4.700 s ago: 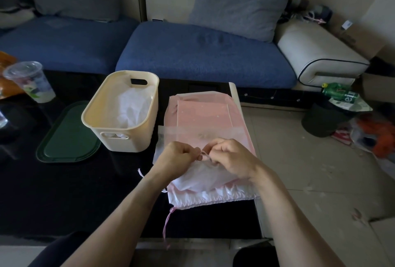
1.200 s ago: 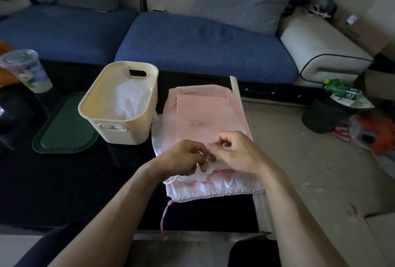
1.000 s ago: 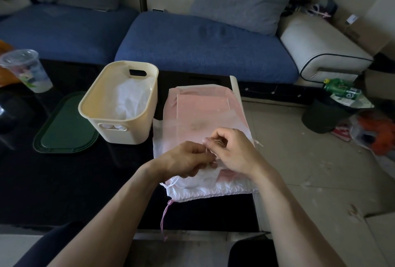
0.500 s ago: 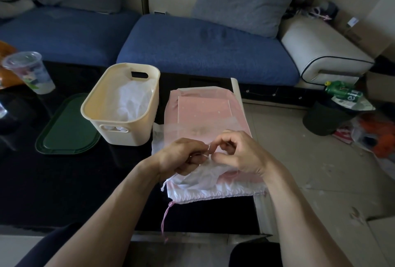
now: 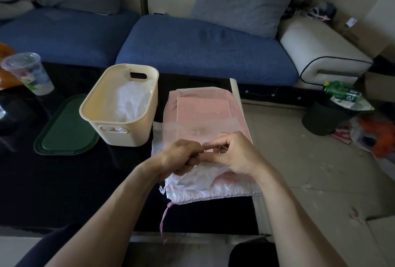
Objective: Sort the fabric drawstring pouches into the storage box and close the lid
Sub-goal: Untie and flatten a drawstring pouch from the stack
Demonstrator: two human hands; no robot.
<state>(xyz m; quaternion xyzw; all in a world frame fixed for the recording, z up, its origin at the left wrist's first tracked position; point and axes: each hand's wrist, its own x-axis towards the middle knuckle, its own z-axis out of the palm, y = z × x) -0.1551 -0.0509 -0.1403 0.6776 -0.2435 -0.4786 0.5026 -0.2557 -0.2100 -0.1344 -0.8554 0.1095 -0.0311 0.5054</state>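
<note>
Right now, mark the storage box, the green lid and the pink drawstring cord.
storage box (image 5: 125,136): head view, front wall.
green lid (image 5: 64,130): head view, flat top.
pink drawstring cord (image 5: 163,220): head view, hanging length below the pouch.

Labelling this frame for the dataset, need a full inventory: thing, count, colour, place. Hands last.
storage box: 1, cream, on black table, white fabric inside
lid: 1, dark green, flat on table left of box
pouches: a stack, pink and white, right of box; count unclear
pink drawstring: 1, hangs off table's near edge
black table: 1, under everything
plastic cup: 1, clear with print, far left
sofa: blue seats, grey cushions, behind table
green bottle: 1, on dark bin, right floor
left hand: pinching at the top pouch
right hand: pinching at the same spot
</note>
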